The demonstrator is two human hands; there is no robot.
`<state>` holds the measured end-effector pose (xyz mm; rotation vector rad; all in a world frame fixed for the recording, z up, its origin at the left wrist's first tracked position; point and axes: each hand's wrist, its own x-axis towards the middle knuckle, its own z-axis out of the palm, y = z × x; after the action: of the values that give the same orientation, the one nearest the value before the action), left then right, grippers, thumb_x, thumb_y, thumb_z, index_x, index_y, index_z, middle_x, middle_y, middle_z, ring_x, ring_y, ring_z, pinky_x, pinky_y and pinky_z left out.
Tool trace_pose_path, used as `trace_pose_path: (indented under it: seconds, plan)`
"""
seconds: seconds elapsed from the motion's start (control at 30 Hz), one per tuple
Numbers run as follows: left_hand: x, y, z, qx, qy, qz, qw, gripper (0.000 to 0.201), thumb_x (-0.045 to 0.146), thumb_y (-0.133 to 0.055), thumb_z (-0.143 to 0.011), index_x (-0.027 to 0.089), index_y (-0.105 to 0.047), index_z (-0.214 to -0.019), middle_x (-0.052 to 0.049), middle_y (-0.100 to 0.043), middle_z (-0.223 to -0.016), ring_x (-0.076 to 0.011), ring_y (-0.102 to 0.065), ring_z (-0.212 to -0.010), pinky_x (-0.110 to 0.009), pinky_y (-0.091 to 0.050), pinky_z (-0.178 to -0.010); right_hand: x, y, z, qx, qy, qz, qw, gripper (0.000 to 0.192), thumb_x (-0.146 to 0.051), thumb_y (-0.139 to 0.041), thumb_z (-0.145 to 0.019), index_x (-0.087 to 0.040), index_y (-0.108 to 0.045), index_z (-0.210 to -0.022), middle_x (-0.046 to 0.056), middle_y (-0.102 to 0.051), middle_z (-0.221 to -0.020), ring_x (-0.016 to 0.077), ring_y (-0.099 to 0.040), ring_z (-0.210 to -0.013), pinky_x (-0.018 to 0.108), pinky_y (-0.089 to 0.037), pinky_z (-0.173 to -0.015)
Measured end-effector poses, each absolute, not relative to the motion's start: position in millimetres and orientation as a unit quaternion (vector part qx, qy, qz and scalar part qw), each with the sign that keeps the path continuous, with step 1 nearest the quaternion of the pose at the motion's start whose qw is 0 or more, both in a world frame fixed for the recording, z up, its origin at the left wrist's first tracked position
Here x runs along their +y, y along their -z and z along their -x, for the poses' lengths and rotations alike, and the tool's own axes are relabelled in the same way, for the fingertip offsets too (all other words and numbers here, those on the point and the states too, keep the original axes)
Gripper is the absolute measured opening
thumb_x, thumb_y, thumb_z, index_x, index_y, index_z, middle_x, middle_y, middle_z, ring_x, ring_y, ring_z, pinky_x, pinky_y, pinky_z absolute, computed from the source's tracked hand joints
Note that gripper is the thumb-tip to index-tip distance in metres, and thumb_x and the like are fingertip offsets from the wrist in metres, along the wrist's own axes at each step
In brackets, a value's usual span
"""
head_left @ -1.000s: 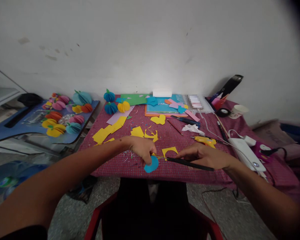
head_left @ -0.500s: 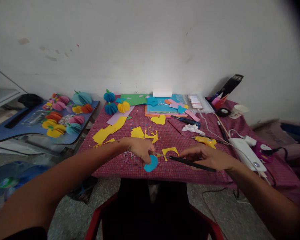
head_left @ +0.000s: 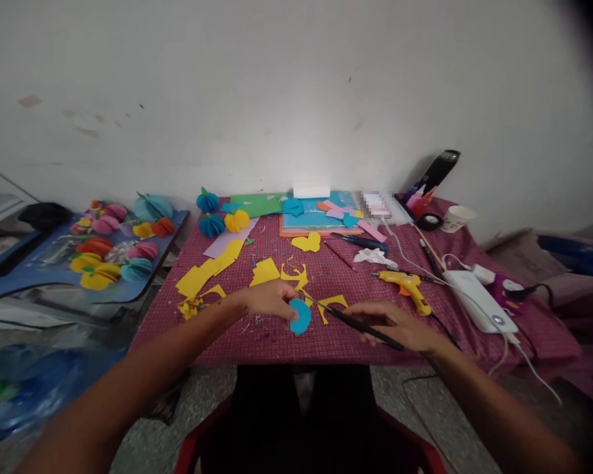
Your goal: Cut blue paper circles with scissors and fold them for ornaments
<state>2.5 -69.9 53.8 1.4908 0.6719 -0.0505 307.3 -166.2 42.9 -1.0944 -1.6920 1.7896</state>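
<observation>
My left hand (head_left: 275,299) pinches the edge of a round blue paper disc (head_left: 300,317) between thumb and fingers, over the front of the table. My right hand (head_left: 393,322) grips a slim tool with a long black handle (head_left: 368,328) and a thin metal end. That metal end points left and reaches close above the disc; whether it touches the paper I cannot tell. Just behind the tool lies a yellow paper offcut (head_left: 340,301) with a curved cut-out. More yellow scraps (head_left: 265,270) lie beyond my left hand.
A yellow glue gun (head_left: 404,283) and a white power strip (head_left: 479,303) with cables lie at the right. Folded paper pumpkins (head_left: 211,225) stand at the back left; others cover the blue side table (head_left: 54,266). Coloured sheets (head_left: 321,224) lie at the back.
The tool's metal end has swung upward, and its handle now slopes more steeply. My left hand has turned slightly, showing more of the disc. The whole view has shifted a little.
</observation>
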Motion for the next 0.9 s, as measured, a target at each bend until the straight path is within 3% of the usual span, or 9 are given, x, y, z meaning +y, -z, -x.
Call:
trace_pose_path:
  seconds: [0.43, 0.9]
  plan:
    - [-72.3, -57.8, -4.6, 0.275, 0.063, -0.652, 0.704, 0.012, 0.023, -0.073, -0.068, 0.015, -0.065, -0.072, 0.002, -0.069, -0.069, -0.0103, -0.064, -0.062, -0.022, -0.050, -0.064, -166.6, -40.0, -309.4, -0.576, -0.695, 0.377, 0.207, 0.049, -0.033, -0.077, -0.076, -0.022, -0.064, -0.122, 0.001, -0.064, -0.083, 0.0155, -0.057, -0.072, 0.025, -0.042, -0.062]
    - [-76.3, -67.2, -8.1, 0.276, 0.078, -0.709, 0.644, 0.009, 0.020, -0.070, -0.066, 0.018, -0.062, -0.065, 0.001, -0.069, -0.065, -0.0131, -0.063, -0.059, -0.022, -0.046, -0.055, -164.0, -40.7, -310.3, -0.584, -0.697, 0.371, 0.188, 0.044, -0.038, -0.068, -0.081, -0.021, -0.065, -0.121, 0.001, -0.063, -0.074, 0.0125, -0.053, -0.062, 0.023, -0.041, -0.056]
